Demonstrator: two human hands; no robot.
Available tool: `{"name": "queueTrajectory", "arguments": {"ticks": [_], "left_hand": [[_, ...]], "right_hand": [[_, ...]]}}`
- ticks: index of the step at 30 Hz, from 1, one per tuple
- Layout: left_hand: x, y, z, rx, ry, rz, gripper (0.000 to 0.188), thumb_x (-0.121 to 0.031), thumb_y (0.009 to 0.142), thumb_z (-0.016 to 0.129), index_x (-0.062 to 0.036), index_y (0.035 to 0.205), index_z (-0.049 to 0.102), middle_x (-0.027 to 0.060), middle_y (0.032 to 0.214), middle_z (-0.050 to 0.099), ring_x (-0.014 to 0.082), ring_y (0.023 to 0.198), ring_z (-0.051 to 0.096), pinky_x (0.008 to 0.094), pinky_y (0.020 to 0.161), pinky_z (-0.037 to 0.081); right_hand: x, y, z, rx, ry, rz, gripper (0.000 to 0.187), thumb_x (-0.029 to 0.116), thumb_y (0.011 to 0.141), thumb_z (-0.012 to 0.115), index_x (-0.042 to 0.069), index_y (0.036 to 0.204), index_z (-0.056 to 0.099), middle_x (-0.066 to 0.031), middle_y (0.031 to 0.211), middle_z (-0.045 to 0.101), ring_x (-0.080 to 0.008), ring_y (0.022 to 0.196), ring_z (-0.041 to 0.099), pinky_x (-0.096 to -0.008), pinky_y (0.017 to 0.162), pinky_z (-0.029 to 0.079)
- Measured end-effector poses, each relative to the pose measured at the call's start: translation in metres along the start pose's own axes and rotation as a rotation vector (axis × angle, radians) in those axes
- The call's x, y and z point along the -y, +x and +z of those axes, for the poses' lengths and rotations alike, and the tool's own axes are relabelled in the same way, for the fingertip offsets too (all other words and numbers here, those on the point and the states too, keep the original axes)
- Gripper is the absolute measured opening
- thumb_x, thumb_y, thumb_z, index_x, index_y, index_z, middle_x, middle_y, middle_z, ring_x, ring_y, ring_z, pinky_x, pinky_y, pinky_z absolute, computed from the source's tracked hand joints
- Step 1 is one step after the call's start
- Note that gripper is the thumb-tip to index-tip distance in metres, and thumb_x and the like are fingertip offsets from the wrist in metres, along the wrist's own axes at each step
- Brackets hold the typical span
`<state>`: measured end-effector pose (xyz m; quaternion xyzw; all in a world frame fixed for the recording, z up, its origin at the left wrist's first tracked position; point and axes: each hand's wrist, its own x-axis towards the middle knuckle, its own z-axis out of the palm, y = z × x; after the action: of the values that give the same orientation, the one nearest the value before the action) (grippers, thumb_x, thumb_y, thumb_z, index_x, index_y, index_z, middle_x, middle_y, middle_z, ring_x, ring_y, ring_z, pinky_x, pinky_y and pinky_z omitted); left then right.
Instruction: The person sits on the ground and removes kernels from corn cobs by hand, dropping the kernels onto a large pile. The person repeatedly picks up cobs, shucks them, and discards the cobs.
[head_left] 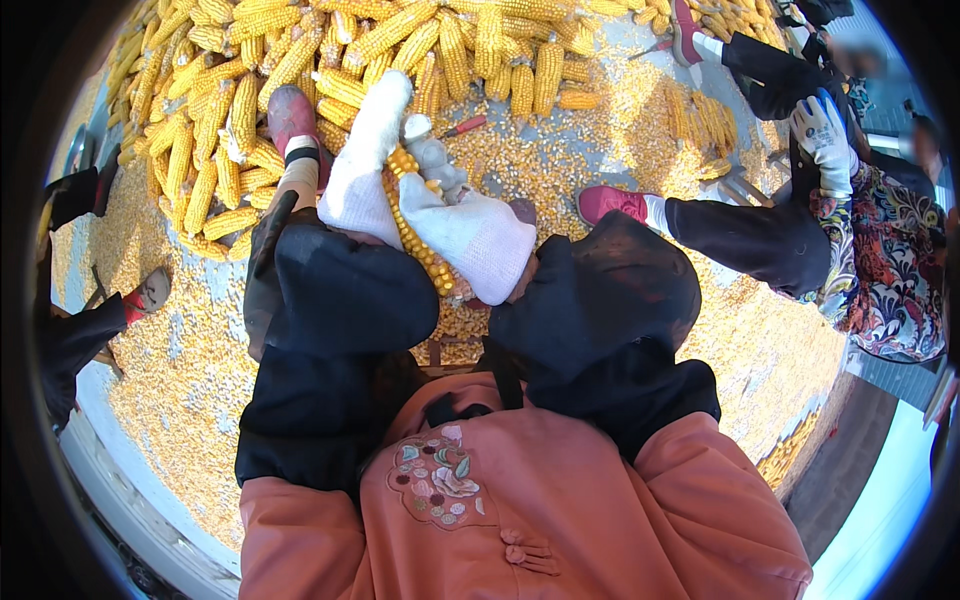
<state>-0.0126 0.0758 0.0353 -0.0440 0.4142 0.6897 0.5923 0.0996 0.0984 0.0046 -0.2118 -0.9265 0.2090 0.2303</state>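
Observation:
Both my hands wear white knit gloves and meet between my knees around a yellow corn cob (430, 262), which slants down toward me. My left hand (372, 150) lies along the cob's left side; its fingertips are hard to make out. From the right, my right hand (450, 205) crosses over the cob's upper part with bent, greyish glove fingers. Some kernels show between the two gloves. Just beyond them, a red-handled tool (466, 126) lies on loose kernels (515, 160); its working end is not clear.
A large heap of corn cobs (215, 130) rises ahead and to the left. Loose kernels spread over the ground on both sides. At the right sits a person in a patterned top (890, 265), one gloved hand (825, 140) raised. Another person's legs (80, 310) show at left.

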Motion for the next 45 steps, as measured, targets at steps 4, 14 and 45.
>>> {"name": "queueTrajectory", "arguments": {"ticks": [4,14,45], "left_hand": [[-0.003,-0.001,0.003,0.057,-0.065,-0.018,0.027,-0.033,0.080,0.059,-0.0086,0.086,0.051,0.0041,0.065,0.047,0.0186,0.053,0.046,0.0311,0.057,0.042],[-0.006,-0.006,0.002,0.033,0.036,-0.116,0.035,-0.041,0.076,0.061,-0.0071,0.075,0.051,0.0040,0.058,0.048,0.0179,0.053,0.050,0.0315,0.054,0.043],[-0.006,0.001,0.000,0.273,-0.037,0.009,0.053,-0.055,0.078,0.049,-0.0053,0.096,0.054,0.0128,0.083,0.057,0.0291,0.079,0.056,0.0399,0.072,0.045]], "right_hand": [[0.004,-0.003,-0.008,0.202,-0.068,0.137,0.021,0.008,0.076,0.047,0.000,0.096,0.049,-0.0180,0.091,0.054,-0.0281,0.083,0.057,-0.0339,0.069,0.047],[0.010,0.003,-0.020,0.182,0.210,0.278,0.026,0.021,0.083,0.045,0.002,0.100,0.048,-0.0130,0.087,0.055,-0.0224,0.081,0.055,-0.0304,0.070,0.044],[0.033,0.006,-0.050,0.370,0.742,1.304,0.037,0.030,0.073,0.059,0.001,0.095,0.057,-0.0102,0.067,0.059,-0.0137,0.058,0.059,-0.0260,0.053,0.047]]}}
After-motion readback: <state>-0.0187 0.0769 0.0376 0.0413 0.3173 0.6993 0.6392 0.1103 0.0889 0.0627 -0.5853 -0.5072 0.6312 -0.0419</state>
